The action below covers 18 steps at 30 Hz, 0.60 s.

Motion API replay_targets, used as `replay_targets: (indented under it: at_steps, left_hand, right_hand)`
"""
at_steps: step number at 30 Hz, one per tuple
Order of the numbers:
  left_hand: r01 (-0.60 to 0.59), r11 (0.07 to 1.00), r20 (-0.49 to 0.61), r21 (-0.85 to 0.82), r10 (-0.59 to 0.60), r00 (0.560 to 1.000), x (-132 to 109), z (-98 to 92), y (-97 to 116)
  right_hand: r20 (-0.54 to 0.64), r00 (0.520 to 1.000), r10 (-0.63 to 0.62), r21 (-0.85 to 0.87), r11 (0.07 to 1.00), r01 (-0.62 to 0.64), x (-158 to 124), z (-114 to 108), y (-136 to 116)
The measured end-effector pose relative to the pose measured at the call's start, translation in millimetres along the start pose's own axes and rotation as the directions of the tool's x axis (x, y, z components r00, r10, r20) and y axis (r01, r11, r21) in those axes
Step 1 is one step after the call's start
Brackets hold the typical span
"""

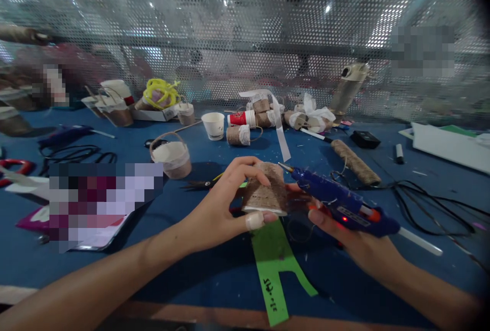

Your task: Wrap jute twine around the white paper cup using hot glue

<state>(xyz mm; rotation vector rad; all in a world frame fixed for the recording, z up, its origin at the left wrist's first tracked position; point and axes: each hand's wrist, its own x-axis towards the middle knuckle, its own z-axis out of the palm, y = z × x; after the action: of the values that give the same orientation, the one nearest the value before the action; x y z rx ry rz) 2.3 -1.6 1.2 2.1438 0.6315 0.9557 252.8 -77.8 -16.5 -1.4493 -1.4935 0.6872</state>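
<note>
My left hand [225, 203] is closed around a paper cup wrapped in jute twine [266, 191], held upside down above the blue table [153, 264]; a bandage covers the thumb tip. My right hand [344, 239] grips a blue hot glue gun [340, 201] with a red light on its side. The gun's nozzle touches the cup's upper right edge. A white glue stick pokes out of the gun's back end.
A green paper strip [273, 264] lies under my hands. Behind them sit a small basket cup [172, 157], scissors [201, 184], a white cup [213, 125], several twine-wrapped cups [264, 111], a twine roll [354, 162], black cables [432, 203] and a perforated metal screen [245, 30].
</note>
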Motion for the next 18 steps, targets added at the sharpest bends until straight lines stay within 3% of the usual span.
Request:
replay_targets:
  at_steps: [5,8,11,14,18]
  left_hand:
    - [-0.027,0.986,0.018,0.165,0.025,1.0,-0.8,-2.9,-2.4]
    - [-0.086,0.957,0.066,0.275,0.07,0.995,1.0,-4.6,-5.3]
    - [-0.132,0.953,0.107,0.271,0.106,0.989,2.9,-4.8,-6.9]
    - [-0.102,0.963,0.08,0.248,0.085,0.993,2.1,-3.3,-5.5]
    - [0.039,0.993,0.024,0.11,-0.042,0.999,-1.1,-0.5,-0.8]
  right_hand:
    - [0.003,1.0,0.018,0.009,1.0,-0.018,-0.3,-1.4,2.0]
    - [0.131,0.991,0.02,0.065,0.997,-0.029,0.5,-2.7,-1.5]
    - [0.248,0.969,-0.011,0.129,0.991,-0.021,1.0,-3.2,-4.7]
    - [0.225,0.974,0.02,0.117,0.992,-0.047,0.7,-2.9,-3.9]
    - [0.139,0.985,0.102,0.046,0.993,-0.109,0.5,-2.2,0.7]
